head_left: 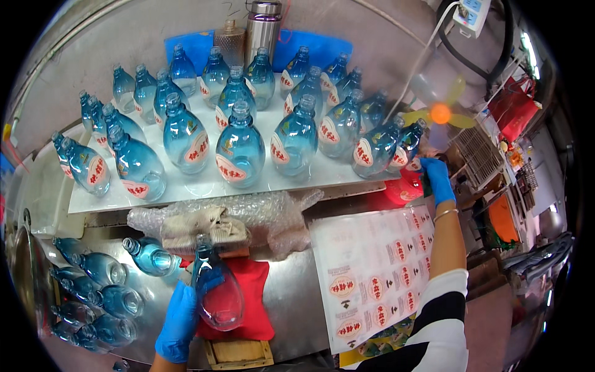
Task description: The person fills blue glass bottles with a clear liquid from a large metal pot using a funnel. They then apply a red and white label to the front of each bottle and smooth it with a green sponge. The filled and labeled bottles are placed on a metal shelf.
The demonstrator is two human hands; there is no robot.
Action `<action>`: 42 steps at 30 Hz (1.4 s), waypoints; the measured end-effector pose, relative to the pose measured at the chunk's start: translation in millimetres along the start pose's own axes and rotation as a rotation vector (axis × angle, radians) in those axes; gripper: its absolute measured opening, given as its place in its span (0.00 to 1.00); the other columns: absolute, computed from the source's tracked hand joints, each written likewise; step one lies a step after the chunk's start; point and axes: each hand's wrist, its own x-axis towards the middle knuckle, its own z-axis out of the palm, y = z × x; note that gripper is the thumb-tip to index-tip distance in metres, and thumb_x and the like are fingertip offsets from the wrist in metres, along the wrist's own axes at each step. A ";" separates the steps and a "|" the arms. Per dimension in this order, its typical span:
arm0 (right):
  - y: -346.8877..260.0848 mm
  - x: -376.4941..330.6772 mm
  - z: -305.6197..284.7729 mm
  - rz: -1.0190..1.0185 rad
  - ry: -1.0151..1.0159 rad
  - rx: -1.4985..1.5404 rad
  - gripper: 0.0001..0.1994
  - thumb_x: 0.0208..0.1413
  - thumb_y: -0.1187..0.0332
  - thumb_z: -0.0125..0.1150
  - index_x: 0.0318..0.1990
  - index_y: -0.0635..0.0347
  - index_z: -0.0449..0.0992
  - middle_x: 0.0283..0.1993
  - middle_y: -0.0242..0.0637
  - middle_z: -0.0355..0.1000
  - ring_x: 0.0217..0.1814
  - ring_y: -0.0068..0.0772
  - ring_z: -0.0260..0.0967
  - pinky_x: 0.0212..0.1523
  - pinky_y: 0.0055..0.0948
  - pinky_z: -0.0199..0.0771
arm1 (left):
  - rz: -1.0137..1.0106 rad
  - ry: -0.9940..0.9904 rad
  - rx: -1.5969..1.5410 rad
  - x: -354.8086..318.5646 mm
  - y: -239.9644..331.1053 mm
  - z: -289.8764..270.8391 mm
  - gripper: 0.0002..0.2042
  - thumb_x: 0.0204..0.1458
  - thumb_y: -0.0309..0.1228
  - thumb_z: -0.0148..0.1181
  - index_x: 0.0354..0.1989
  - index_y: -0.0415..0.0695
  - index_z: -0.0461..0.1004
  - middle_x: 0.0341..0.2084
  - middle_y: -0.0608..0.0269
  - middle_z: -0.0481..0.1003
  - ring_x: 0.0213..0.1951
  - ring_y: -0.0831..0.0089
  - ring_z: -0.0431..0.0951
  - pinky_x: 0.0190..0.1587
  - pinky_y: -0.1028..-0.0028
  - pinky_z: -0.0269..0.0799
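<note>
My left hand (176, 325), in a blue glove, grips a clear blue glass bottle (218, 297) by its left side. That bottle shows no label and lies tilted over a red cloth pad (255, 288), neck pointing away. My right hand (439, 181), also gloved in blue, reaches out to the far right beside a red dish-like thing (403, 188); its fingertips are partly hidden and what they touch is unclear. Left of that arm lies a sheet of printed red-and-white labels (378, 279).
Several labelled blue bottles (240, 149) stand on a white board (204, 186). Unlabelled bottles (102, 268) lie at the left. Bubble wrap (273, 214) and a folded cloth (204, 226) sit before the board. A small fan (440, 113) and a steel flask (263, 31) are behind.
</note>
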 end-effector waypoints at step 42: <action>-234.9 -382.5 169.4 -0.525 -1.015 0.277 0.11 0.46 0.71 0.66 0.38 0.64 0.78 0.35 0.37 0.75 0.35 0.21 0.71 0.37 0.21 0.70 | 0.246 -0.104 0.125 -21.5 -0.7 4.5 0.46 0.45 0.34 0.64 0.66 0.36 0.37 0.62 0.45 0.50 0.63 0.60 0.53 0.63 0.67 0.51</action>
